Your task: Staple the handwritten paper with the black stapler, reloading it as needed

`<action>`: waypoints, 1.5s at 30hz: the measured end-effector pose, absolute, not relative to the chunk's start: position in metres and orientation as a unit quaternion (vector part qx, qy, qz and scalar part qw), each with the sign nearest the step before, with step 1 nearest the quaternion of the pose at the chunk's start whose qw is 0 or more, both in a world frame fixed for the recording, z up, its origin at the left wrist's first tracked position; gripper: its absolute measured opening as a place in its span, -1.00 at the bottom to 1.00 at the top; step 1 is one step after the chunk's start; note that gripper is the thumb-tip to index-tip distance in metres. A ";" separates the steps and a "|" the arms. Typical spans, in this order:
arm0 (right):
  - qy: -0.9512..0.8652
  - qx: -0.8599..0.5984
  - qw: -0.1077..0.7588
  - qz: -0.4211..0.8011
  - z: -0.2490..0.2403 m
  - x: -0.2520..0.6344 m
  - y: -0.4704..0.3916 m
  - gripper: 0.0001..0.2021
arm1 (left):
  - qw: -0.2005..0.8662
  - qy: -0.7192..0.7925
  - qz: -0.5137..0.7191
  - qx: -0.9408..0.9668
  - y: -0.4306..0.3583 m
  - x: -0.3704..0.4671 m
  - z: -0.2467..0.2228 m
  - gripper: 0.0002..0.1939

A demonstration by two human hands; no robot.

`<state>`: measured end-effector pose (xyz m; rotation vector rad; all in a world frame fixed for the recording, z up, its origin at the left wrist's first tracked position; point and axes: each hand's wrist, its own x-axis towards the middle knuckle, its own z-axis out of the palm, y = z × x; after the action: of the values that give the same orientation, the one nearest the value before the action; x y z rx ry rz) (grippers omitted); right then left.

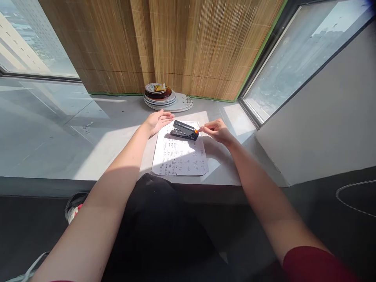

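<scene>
A black stapler (185,131) lies on a sheet of handwritten paper (182,160), its top arm raised from the base at the left end. My right hand (217,131) is closed, fingertips pinched at the small orange part on the stapler's right end. Whether anything separate sits between those fingers is too small to tell. Beyond the stapler's left end, my left hand (158,120) rests by the paper's upper left edge with its fingers stretched out, holding nothing.
A stack of plates (160,102) stands at the back of the pale ledge (123,121), with a small yellow packet (159,88) on top. Behind hangs a bamboo blind (182,47) between windows. A wall (317,105) rises at right. A bin (75,205) is below left.
</scene>
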<state>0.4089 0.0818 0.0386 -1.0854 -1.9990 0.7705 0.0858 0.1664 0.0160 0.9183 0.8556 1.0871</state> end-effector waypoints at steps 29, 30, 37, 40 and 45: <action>-0.842 -0.391 0.361 -0.087 0.013 0.364 0.090 -0.68 | 0.717 0.371 0.427 0.407 0.155 0.085 0.032 -0.39; -0.850 -0.391 0.338 -0.105 0.014 0.364 0.089 -0.64 | 0.724 0.368 0.418 0.407 0.154 0.085 0.033 -0.39; -0.873 -0.404 0.224 -0.159 0.011 0.357 0.087 -0.55 | 0.753 0.333 0.387 0.415 0.149 0.086 0.035 -0.43; -0.852 -0.433 0.252 -0.151 0.013 0.354 0.084 -0.55 | 0.751 0.350 0.384 0.406 0.148 0.087 0.035 -0.56; -0.792 -0.450 0.413 0.008 0.019 0.359 0.085 -0.66 | 0.718 0.343 0.443 0.413 0.155 0.084 0.031 -0.69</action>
<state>0.3588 0.0851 0.0192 -1.1315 -1.9912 0.0209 0.0838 0.1554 0.0308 0.9135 0.7593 0.9796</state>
